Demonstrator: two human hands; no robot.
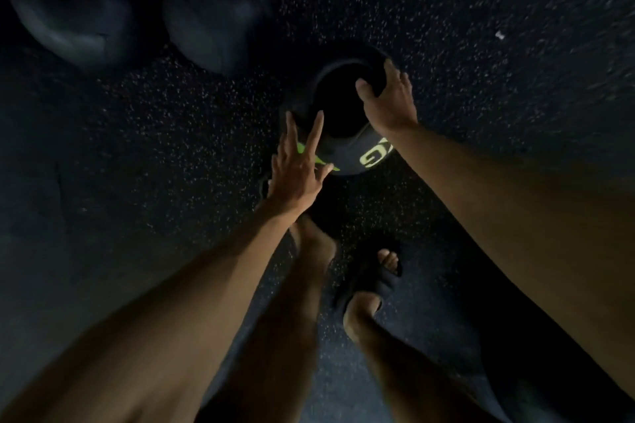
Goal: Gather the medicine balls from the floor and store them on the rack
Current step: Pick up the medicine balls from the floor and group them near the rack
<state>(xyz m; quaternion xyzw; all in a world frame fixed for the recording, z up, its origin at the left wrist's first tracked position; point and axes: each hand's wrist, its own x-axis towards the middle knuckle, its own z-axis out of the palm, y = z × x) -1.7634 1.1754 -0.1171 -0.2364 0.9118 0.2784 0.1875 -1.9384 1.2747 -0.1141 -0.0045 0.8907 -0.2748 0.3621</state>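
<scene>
One black, round medicine ball (343,113) with neon-green lettering lay between the two hands, just ahead of the person's feet. Whether it sat on the floor or was already a little off it could not be told in the dim light.

The right hand (388,96) was clamped on the medicine ball's far upper side, thumb spread across the top and fingers curled over the edge. The left hand (299,165) was spread wide, fingers straight and apart, against or just beside the near left flank; contact there was unclear, and it gripped nothing.

By the look of it, the step in hand was the pick-up of this medicine ball, with only one side secured. The next move probably called for the left hand to close in under the near left side, opposite the right hand, so the weight was shared before lifting.

Well beyond the left hand, two more dark rounded balls (68,14) lay side by side, blurred, on the dark speckled rubber floor (481,10); they likely remained to be gathered. Below the hands, the feet wore dark open-toed slides (371,275). No rack was in view, so it would have to be found first.
</scene>
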